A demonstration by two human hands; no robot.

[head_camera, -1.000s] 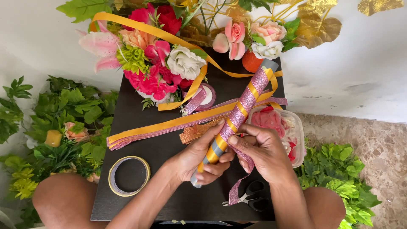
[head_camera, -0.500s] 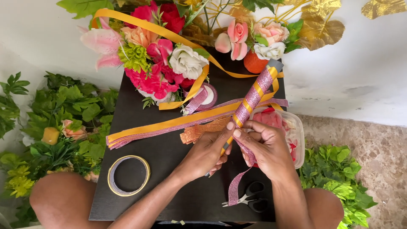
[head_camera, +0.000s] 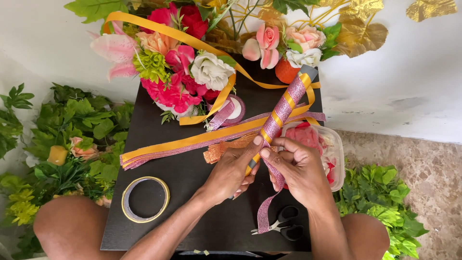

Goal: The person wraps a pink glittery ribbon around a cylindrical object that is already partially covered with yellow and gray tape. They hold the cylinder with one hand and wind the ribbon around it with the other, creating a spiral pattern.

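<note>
From the head camera, a long stick (head_camera: 284, 108) wrapped in pink and gold ribbon points up and away to the right. The left hand (head_camera: 232, 172) grips its near end. The right hand (head_camera: 299, 169) seems to pinch the loose pink ribbon (head_camera: 267, 200) beside it.

You are sitting in what looks like a home craft corner set up for floral decoration, not a shop or a workshop. Your low, dark square table (head_camera: 159, 231) stands against a plain whitewashed wall (head_camera: 409, 82) on a speckled stone floor (head_camera: 433, 168). A bunch of artificial pink, red and white flowers (head_camera: 178, 72) with gold-painted leaves (head_camera: 361, 29) crowds its far edge, and green plastic foliage (head_camera: 62, 139) lies on the floor at both sides. Long orange and pink glitter ribbons (head_camera: 183, 142), a roll of tape (head_camera: 145, 198), black-handled scissors (head_camera: 284, 226) and a clear plastic tub of red petals (head_camera: 327, 149) lie on the tabletop.
</note>
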